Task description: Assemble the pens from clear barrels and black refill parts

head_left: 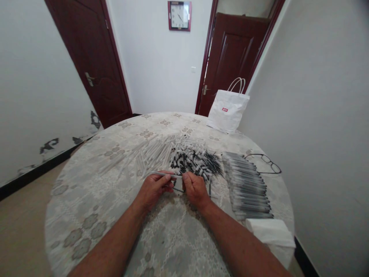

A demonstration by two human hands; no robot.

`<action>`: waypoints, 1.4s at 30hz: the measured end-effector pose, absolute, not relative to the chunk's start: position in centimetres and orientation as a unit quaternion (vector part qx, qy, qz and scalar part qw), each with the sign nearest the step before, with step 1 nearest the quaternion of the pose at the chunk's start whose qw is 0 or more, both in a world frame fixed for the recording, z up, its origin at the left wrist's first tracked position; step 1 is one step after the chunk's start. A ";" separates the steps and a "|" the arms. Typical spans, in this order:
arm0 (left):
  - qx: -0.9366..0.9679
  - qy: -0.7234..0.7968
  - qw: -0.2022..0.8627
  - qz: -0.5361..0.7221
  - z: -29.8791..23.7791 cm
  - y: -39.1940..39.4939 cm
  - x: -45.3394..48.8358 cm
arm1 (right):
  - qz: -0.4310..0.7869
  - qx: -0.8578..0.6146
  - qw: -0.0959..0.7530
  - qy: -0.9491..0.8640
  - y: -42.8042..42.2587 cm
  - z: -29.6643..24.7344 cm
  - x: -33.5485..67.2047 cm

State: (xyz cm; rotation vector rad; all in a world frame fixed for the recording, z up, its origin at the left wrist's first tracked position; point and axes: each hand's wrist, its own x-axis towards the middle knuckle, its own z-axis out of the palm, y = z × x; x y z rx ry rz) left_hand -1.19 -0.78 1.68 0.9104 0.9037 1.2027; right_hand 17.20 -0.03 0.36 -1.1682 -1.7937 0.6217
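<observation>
My left hand (155,188) is closed round a white pen barrel (164,174) that lies level, pointing left. My right hand (195,188) pinches the barrel's right end, fingers pressed together; a thin black refill (178,189) shows just below between the two hands. Both hands hover over a round table with a lace cloth (95,200). Just beyond them lie a heap of white pen barrels (150,154), a pile of small black and white pen parts (190,159) and a bunch of thin black refills (213,161).
A long row of assembled pens (248,184) lies to the right, with a white folded cloth (271,232) at its near end and eyeglasses (266,161) beyond. A white paper bag (227,109) stands at the far edge. Two dark doors and a wall clock lie behind.
</observation>
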 end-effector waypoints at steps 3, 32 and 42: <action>0.410 0.386 0.635 0.529 1.6 -0.9 -1.2 | 0.288 -0.473 0.446 -0.703 -0.3 0.1 17.2; 0.519 0.493 0.487 0.500 3.0 -0.9 -1.6 | -0.061 -0.537 0.177 -0.823 0.9 8.5 31.2; 0.527 0.520 0.439 0.510 3.2 -0.7 -1.9 | -0.132 -0.600 0.160 -0.773 1.3 7.0 37.0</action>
